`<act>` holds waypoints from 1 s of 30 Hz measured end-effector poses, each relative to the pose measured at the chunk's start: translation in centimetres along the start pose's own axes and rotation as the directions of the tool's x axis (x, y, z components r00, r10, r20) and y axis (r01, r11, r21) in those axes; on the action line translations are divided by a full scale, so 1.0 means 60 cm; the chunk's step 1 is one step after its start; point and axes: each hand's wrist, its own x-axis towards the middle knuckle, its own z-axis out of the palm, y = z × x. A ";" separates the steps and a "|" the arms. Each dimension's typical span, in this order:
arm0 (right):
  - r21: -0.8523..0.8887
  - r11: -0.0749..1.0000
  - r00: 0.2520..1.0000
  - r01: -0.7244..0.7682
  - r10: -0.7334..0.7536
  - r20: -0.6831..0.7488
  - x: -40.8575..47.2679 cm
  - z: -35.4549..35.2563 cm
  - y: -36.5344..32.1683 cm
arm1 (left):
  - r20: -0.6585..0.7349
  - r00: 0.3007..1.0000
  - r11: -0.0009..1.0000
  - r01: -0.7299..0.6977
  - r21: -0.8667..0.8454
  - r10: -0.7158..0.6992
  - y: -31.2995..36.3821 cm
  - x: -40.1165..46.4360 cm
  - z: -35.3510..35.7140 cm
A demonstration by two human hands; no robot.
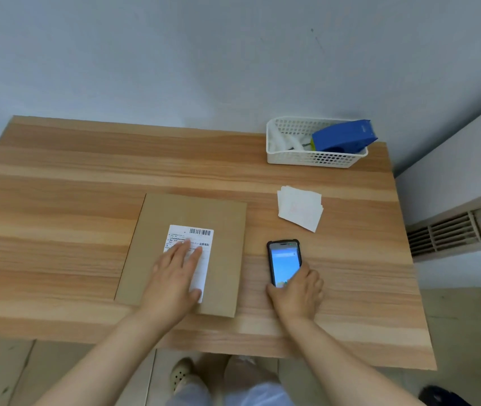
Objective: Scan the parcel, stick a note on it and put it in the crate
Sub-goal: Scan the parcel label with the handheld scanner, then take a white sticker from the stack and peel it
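Fingers point(188, 250) of my left hand point(172, 276) lie flat and spread on the shipping label point(201, 238) of the one cardboard parcel point(224, 259), mid-desk point(57, 215). My right hand point(298, 294) grips the single handheld scanner point(284, 263) just beside it. Scanning seems about to begin; next I'd lift it over the barcode point(200, 231). One note stack point(299, 208), one white basket point(306, 159) holding a blue tape dispenser point(343, 136).

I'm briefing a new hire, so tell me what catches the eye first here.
The flat brown parcel at the table's centre stands out, with the left hand flat on its white label. Just right of it, the right hand grips a lit phone. At the far right corner, a white basket holds a blue tape dispenser.
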 end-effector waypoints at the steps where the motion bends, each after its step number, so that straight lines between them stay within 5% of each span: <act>1: -0.018 1.000 1.000 0.013 -0.013 -0.004 0.004 0.001 0.002 | 0.004 1.000 1.000 -0.005 0.014 0.005 0.002 0.004 0.001; 6: -0.071 0.996 0.998 0.056 -0.054 0.027 0.023 -0.003 0.005 | -0.005 0.999 0.991 -0.039 0.128 0.040 0.013 0.019 -0.001; 11: 0.008 0.980 0.979 0.200 -0.200 -0.032 0.086 -0.031 -0.002 | -0.070 0.996 0.998 -0.044 0.047 0.047 0.038 0.042 -0.004; 19: -0.134 0.846 0.857 0.515 -0.513 0.056 0.227 -0.070 -0.030 | -0.106 0.992 0.997 -0.074 -0.001 0.074 0.056 0.063 -0.003; 30: -0.271 0.763 0.782 0.587 -0.621 -0.052 0.236 -0.087 -0.019 | -0.149 0.985 0.996 -0.090 -0.003 0.089 0.067 0.070 -0.011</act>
